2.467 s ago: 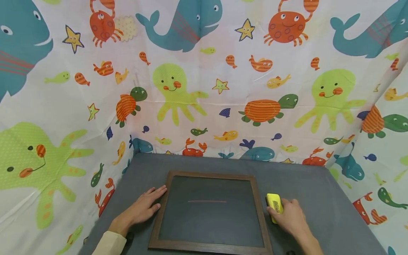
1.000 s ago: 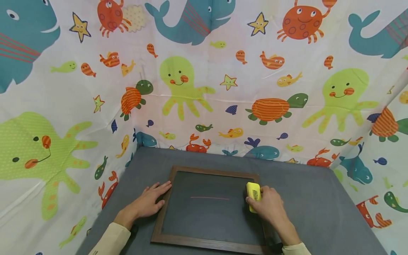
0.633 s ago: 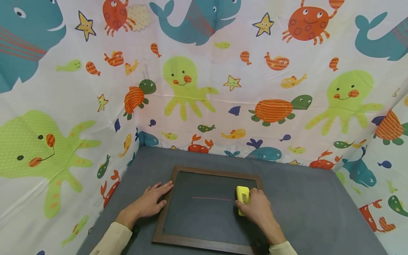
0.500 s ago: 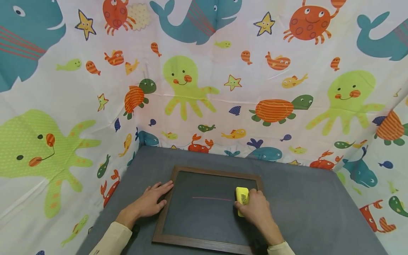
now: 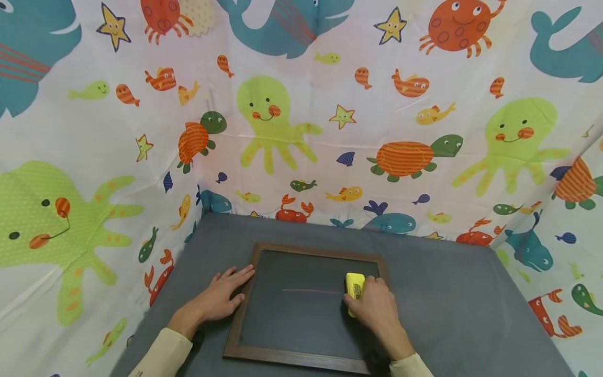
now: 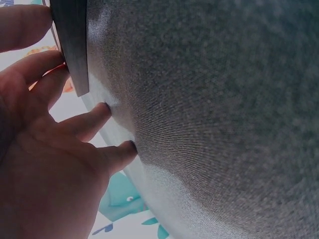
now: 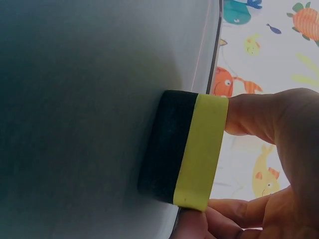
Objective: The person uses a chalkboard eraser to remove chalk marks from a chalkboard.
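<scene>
Two hands working at one wood-framed chalkboard (image 5: 301,324) lying flat on one grey table (image 5: 452,303). Right hand (image 5: 377,309) gripping one yellow eraser (image 5: 354,288), fingers curled round it, dark felt face pressing on the slate at the 3 o'clock end of one pink chalk line (image 5: 311,290). Left hand (image 5: 219,298) resting flat at the board's 9 o'clock edge, fingers spread and relaxed, holding nothing, fingertips touching the frame. Sea-creature curtain (image 5: 301,131) hanging at 12 o'clock
</scene>
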A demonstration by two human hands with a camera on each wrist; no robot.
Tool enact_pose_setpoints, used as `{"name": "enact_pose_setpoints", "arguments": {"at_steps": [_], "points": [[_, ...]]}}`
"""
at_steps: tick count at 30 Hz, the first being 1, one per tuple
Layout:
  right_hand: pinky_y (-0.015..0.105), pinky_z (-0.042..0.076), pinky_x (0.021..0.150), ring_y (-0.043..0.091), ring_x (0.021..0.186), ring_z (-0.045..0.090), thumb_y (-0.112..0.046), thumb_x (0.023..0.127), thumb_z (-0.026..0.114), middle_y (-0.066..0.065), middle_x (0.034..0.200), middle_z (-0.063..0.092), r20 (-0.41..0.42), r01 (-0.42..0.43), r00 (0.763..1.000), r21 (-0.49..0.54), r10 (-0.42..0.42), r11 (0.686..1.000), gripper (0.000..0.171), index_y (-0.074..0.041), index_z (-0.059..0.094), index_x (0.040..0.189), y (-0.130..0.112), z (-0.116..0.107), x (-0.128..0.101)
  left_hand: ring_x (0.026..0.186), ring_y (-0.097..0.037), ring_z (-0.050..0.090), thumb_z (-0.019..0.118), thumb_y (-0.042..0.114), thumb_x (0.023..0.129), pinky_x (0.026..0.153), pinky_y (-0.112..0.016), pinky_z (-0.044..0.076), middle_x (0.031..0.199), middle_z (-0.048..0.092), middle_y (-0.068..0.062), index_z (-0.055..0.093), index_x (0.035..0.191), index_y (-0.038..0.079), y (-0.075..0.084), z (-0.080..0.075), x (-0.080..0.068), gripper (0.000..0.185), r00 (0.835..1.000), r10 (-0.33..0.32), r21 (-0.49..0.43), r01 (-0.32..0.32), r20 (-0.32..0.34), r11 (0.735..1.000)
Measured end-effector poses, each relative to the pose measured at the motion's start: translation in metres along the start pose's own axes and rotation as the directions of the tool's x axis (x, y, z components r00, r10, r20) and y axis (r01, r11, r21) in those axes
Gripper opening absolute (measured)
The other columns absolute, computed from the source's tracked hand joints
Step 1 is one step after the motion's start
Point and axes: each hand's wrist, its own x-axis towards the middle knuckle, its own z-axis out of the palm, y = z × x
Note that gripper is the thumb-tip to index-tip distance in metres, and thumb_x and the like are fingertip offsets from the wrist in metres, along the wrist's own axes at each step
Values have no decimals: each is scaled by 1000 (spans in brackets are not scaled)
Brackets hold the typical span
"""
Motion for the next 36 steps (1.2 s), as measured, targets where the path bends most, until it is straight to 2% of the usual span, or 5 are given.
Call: {"name": "enact_pose_setpoints", "arguments": {"at_steps": [7,8,13,16,36], "points": [[46,57,63,26,72,58,-43,84,87,14,85,59,-19,33,999,1,-33,999,63,11,67,109,-19,4,-2,165,-54,23,65,12,109,124,-85,12,181,31,-5,41,171,12,2,-1,-1,67,1000,3,7,-3,1,1000],[44,58,64,25,74,60,-49,86,85,14,87,60,-46,62,997,10,-62,998,66,11,67,111,-12,16,2,165,-54,23,65,12,109,124,-85,12,181,31,-5,41,171,12,2,-1,-1,67,1000,4,9,-4,0,1000],[45,58,65,26,72,60,-49,85,87,13,86,60,-65,92,994,13,-91,996,64,9,68,106,-27,21,1,165,-54,23,66,12,109,124,-85,11,181,31,-5,41,171,12,2,0,-1,67,1000,1,10,-1,-1,1000],[46,58,64,25,70,58,-44,83,90,12,82,59,-36,80,996,-8,-81,997,57,6,69,101,-47,10,-3,165,-54,23,66,12,108,124,-85,11,181,31,-5,41,171,13,1,0,-1,67,1000,0,9,0,-1,1000],[40,57,64,22,72,56,-43,84,91,8,81,59,17,170,985,30,-171,985,48,-1,69,94,-112,31,2,165,-54,21,65,11,109,124,-85,11,182,29,-5,40,171,12,2,-1,-1,68,1000,7,2,-7,4,1000]]}}
